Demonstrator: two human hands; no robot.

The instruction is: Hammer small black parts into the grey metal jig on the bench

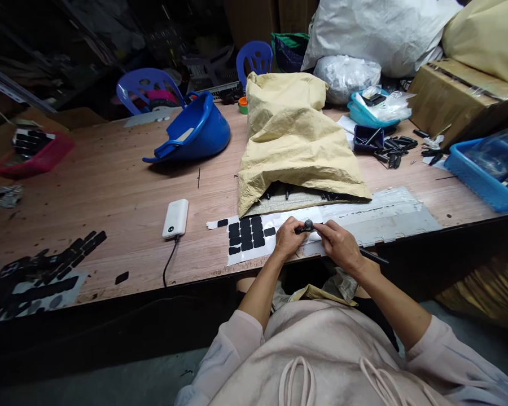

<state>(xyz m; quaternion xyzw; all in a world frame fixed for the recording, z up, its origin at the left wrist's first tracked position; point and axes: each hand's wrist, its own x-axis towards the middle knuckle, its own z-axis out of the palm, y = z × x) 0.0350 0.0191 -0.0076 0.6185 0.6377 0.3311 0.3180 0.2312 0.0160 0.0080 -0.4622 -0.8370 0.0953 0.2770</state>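
Both my hands meet at the front edge of the table. My left hand (291,237) pinches a small black part with a round knob-like end (308,225); its exact kind is too small to tell. The fingertips of my right hand (341,245) are closed on the other side of that part. A thin black rod (375,256) sticks out past my right wrist; whether the hand holds it is hidden. Left of my hands lies a white backing sheet (248,258) with rows of black rounded stickers (246,230).
A beige sack (298,135) with black pieces at its mouth lies ahead. Nearby are a white power bank (175,218) with a cable, a blue scoop (207,129), black tubes (395,148), a blue basket (478,180), a cardboard box (461,101) and more black stickers (59,262).
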